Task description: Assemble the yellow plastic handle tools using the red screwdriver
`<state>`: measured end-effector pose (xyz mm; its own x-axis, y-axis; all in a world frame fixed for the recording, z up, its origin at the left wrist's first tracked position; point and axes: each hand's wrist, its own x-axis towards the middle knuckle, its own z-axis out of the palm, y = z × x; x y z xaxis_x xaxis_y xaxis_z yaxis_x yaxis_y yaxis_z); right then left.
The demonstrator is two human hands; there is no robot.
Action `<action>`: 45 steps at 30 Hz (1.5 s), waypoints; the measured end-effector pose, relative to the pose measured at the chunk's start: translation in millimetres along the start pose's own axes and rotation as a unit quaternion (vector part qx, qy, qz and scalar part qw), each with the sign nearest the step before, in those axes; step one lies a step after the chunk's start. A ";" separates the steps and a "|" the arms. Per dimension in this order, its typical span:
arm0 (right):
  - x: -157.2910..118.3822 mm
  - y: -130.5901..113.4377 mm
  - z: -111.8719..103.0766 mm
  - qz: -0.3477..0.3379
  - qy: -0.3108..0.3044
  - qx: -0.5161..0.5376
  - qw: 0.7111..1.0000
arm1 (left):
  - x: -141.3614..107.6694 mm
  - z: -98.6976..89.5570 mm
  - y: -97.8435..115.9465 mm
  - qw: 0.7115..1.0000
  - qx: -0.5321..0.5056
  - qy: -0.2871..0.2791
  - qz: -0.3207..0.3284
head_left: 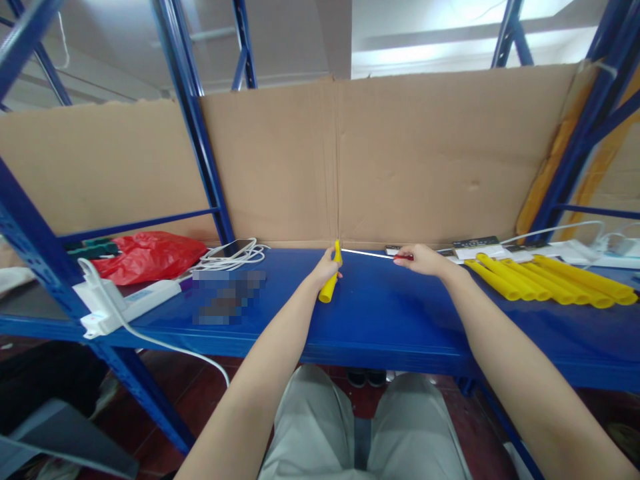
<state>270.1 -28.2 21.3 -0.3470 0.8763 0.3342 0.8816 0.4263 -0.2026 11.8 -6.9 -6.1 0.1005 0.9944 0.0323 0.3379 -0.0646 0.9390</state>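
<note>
Yellow tube (328,291) over blue counter (385,327), far end tipped up. Left hand (328,268) at tube's middle, fingers curled tight round it; left arm stretched forward, slanting inward. Right hand (424,259) right of tube, arm extended, fingers pinching red-handled tool (403,257); shaft points toward tube's far end, contact unclear. Yellow tube row (545,279) farther right.

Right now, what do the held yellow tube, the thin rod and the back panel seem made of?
Tube: likely plastic; smooth, even yellow, mild sheen.
Rod: possibly metal; straight, bright, too small to be sure.
Panel: apparently cardboard; matte brown, creased, ragged top edge.
</note>
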 end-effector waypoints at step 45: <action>-1.5 -10.9 -1.9 0.020 0.015 -0.053 0.998 | -5.8 0.5 5.6 1.000 0.011 0.011 -0.008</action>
<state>261.6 -34.6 24.8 -0.3019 0.8850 0.3545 0.9244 0.3627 -0.1184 13.6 -13.1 -1.1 0.0750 0.9969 0.0253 0.3598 -0.0507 0.9317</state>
